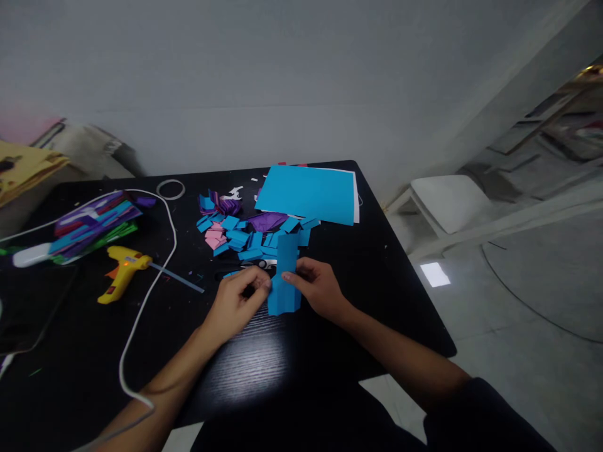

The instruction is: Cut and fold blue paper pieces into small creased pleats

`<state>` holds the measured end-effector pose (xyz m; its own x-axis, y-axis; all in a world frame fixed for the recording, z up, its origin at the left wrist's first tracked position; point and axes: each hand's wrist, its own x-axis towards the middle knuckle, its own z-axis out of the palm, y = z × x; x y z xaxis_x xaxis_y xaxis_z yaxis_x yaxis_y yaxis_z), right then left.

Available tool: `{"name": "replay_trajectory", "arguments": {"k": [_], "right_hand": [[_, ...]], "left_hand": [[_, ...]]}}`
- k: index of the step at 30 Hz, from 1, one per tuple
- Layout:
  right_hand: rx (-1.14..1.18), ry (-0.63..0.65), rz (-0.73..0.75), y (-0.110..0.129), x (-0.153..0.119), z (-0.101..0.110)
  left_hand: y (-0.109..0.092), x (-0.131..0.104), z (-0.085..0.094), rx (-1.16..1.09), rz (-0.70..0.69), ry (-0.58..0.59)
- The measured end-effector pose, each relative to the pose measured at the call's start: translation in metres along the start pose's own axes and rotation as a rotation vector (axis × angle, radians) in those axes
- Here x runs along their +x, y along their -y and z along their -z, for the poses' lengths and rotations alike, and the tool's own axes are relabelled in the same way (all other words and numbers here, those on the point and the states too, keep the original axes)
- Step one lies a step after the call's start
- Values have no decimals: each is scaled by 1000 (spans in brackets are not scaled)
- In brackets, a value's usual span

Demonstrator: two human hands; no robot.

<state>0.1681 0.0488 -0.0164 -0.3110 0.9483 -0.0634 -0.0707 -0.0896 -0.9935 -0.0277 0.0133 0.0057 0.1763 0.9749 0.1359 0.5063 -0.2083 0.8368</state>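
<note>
A folded blue paper piece [285, 295] stands upright between my hands, its narrow upper part rising above them. My right hand [320, 287] pinches it, thumb on the near face and fingers behind. At its left edge, my left hand [242, 298] has thumb and fingertips pressed together on the paper. Just beyond lie many small blue paper pieces [238, 236] and a few pink ones [215, 235]. Scissors [264, 264] lie behind the held paper, partly hidden by it and my left hand.
A yellow glue gun [123, 273] lies left on the black table [377, 276], near a white cable [136, 320] that crosses my left forearm. Blue sheets [308, 193] lie at the back, coloured strips [94, 226] at the left, a white stool [447, 198] beyond the right edge.
</note>
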Motion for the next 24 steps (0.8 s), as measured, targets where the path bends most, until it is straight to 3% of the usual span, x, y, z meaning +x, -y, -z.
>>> {"name": "replay_trajectory", "arguments": {"k": [7, 10, 13, 17, 22, 24], "right_hand": [[65, -60, -60, -2, 4, 5], [77, -19, -63, -4, 2, 0], [83, 32, -44, -4, 0, -4], [59, 65, -10, -1, -2, -3], [-75, -34, 194, 6, -3, 2], [-79, -82, 179, 7, -2, 4]], "left_hand": [[4, 2, 4, -7, 62, -81], [5, 0, 0, -73, 94, -108], [6, -1, -5, -145, 84, -53], [3, -2, -5, -82, -7, -49], [-4, -3, 4, -12, -186, -199], [-4, -3, 6, 22, -248, -253]]}}
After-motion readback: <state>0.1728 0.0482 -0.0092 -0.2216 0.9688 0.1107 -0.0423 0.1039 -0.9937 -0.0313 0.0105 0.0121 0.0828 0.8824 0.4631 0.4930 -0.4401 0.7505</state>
